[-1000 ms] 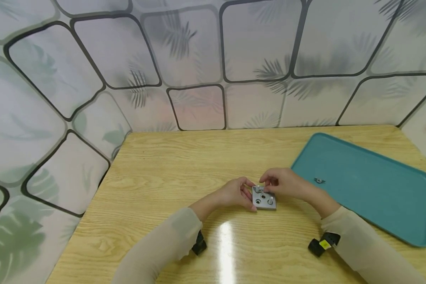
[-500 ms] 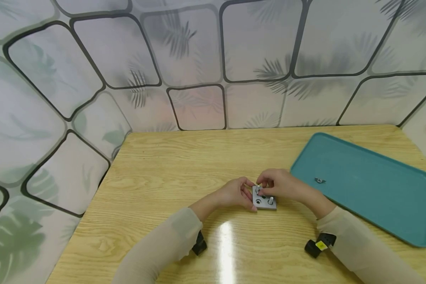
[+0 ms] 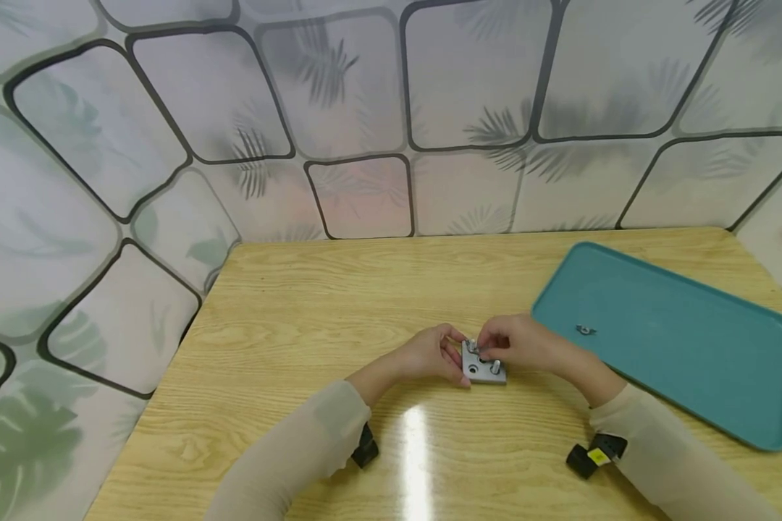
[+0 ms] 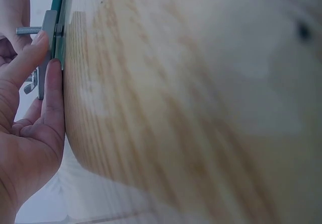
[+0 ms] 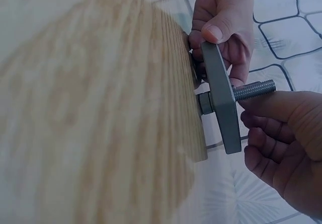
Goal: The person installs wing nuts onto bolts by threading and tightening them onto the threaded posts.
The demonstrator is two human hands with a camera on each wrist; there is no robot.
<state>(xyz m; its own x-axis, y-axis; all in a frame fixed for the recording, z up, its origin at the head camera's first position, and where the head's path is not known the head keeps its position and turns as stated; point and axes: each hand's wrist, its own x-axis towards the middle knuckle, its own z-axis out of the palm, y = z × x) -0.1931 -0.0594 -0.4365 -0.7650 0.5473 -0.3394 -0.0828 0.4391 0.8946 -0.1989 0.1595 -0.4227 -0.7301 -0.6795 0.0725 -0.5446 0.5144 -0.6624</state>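
Note:
My left hand (image 3: 428, 354) grips a small grey metal plate (image 3: 484, 376) by its left side, the thumb on its near edge. Two threaded bolts stand up from the plate, and a bolt head (image 5: 204, 103) shows beneath it in the right wrist view. The near-right bolt (image 3: 496, 367) is bare. On the far-left bolt sits a wing nut (image 4: 30, 85), seen in the left wrist view. My right hand (image 3: 518, 339) has curled thumb and fingers at this wing nut, partly covering it. Open holes (image 3: 473, 369) show in the plate's face.
A teal tray (image 3: 684, 340) lies at an angle on the right of the wooden table (image 3: 339, 304). Another wing nut (image 3: 586, 330) rests in the tray near its left side. A patterned backdrop (image 3: 358, 195) rises behind the table.
My right hand has moved in to the far-left bolt, its fingers closing at the wing nut, then shifted slightly right. The wing nut's wings have turned. The left hand and plate stay put.

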